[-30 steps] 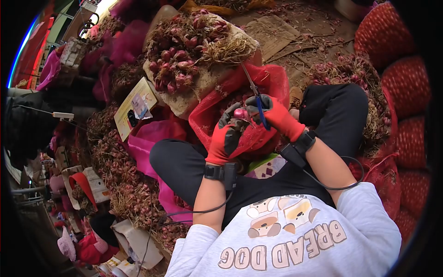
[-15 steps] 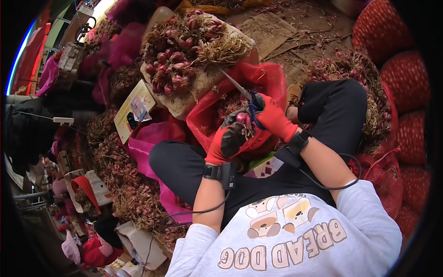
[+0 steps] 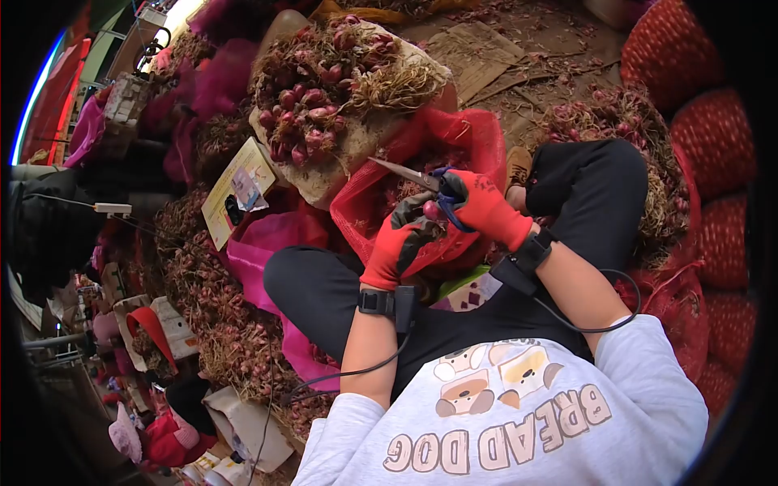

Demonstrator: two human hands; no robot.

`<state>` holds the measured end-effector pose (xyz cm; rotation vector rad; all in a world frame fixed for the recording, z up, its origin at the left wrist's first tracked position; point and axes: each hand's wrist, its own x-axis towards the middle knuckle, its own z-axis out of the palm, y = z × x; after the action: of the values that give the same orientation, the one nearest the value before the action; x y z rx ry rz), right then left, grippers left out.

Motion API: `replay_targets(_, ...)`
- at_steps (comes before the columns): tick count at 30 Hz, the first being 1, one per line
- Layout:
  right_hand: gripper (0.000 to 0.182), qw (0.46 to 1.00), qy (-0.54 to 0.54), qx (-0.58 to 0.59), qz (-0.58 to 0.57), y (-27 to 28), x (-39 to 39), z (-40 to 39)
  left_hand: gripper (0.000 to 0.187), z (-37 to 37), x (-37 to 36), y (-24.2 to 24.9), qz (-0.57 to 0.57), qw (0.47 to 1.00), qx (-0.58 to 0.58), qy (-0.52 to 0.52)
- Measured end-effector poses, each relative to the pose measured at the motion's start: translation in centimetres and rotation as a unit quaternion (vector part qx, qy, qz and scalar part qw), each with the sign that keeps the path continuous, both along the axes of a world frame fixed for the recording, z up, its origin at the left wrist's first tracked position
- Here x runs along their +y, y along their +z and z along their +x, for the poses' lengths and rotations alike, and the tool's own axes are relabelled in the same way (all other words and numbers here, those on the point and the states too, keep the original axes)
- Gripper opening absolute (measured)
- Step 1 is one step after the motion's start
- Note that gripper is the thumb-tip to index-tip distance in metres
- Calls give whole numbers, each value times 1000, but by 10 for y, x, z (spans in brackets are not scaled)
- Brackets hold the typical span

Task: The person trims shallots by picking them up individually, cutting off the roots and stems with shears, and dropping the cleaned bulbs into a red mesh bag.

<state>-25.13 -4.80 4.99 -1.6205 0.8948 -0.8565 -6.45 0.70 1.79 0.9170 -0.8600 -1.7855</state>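
Observation:
My left hand [image 3: 401,236], in a red glove with a dark palm, is closed around a small shallot [image 3: 432,211] with dry stalks. My right hand [image 3: 486,206], gloved in red, grips the blue handles of a pair of scissors [image 3: 412,174]. The blades point up and left, and appear nearly together. Both hands are close to each other above an opened red mesh bag [image 3: 356,212], inside which more shallots partly show. Beyond the bag, a heap of shallots [image 3: 312,113] with dried tops lies on a pale block-like support [image 3: 324,185].
Filled red mesh sacks [image 3: 713,146] line the right side. Loose shallot piles [image 3: 235,340] spread along the left, with another pile [image 3: 616,117] near my right knee. A yellowish card [image 3: 219,212] and pink mesh [image 3: 255,255] lie left of the bag. Flattened cardboard [image 3: 470,61] covers ground ahead.
The scissors have swung so their tips point further left and lower. My right hand has shifted slightly right and down, and my left hand has turned a little around the shallot.

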Motion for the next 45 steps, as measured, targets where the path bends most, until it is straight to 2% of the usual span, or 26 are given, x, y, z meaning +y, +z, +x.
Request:
replay_targets(3, 28, 999, 43, 5, -22, -5, -2, -1, 42, -3, 3, -3, -21, 998, -59, -11)
replay_targets(4, 29, 1000, 13, 18, -11, -7, -3, 0, 42, -4, 4, -4, -37, 996, -85, -10)
replay_targets(6, 29, 998, -51, 41, 9, -14, -4, 4, 40, 3, 2, -5, 10, 999, 13, -33)
replay_targets(9, 30, 982, -154, 91, -66, -28, -12, 6, 35, 0, -3, -13, 37, 995, 94, -10)
replay_targets(11, 29, 979, -72, -29, 187, -13, -12, -4, 31, -3, -2, -16, 39, 995, 92, 19)
replay_targets(12, 29, 947, -26, -86, 309, -5, -11, -5, 29, -6, -1, -12, 39, 996, 74, 29)
replay_targets(15, 25, 996, 21, 36, 76, -18, -4, 2, 23, -3, -2, -11, 46, 998, 33, 18)
replay_targets(16, 23, 1000, 2, -22, 13, -27, 3, 10, 22, -3, -3, -11, 49, 999, 21, 4)
replay_targets(19, 20, 970, 20, -46, 239, -17, 1, 4, 24, -7, 1, 0, 35, 992, -112, 38)
replay_targets(20, 19, 936, 12, -192, 296, -30, 0, 2, 25, -9, 0, 6, 21, 993, -101, 51)
replay_targets(24, 21, 903, -22, -231, 362, -20, -6, -3, 28, -13, -1, 11, 0, 997, -27, 69)
replay_targets(27, 20, 929, -13, -186, 320, -27, -3, -6, 30, -17, -1, 3, 4, 996, 18, 88)
replay_targets(29, 21, 975, -11, -71, 209, -24, -1, -4, 30, -17, 1, 1, 12, 996, 21, 83)
replay_targets(31, 22, 997, -19, 8, 81, -19, 0, -2, 31, -9, 4, 3, 25, 998, 13, 49)
replay_targets(33, 24, 996, -33, 49, -61, -15, -1, 1, 29, -4, 4, 8, 19, 999, -40, 28)
replay_targets(34, 25, 995, -13, 45, -93, -12, -2, 1, 28, -1, 3, 9, 16, 997, -67, 18)
replay_targets(37, 29, 980, 44, 46, -187, -9, -6, 0, 17, 10, 5, 0, 74, 995, 55, -25)
replay_targets(38, 30, 973, 62, 53, -214, -16, -6, 1, 16, 11, 9, -1, -31, 998, -52, -25)
replay_targets(39, 30, 966, 80, 60, -240, -16, -6, 3, 15, 8, 12, 14, -135, 978, -160, -26)
replay_targets(40, 30, 965, 89, 64, -237, -14, -4, 2, 14, 7, 15, 22, -236, 935, -264, -27)
replay_targets(43, 29, 967, 88, 72, -228, -5, 2, 2, 12, 10, 13, 22, -200, 928, -306, -78)
replay_targets(45, 29, 971, 57, 72, -220, -3, 3, 4, 12, 9, 10, 5, -14, 985, -163, -63)
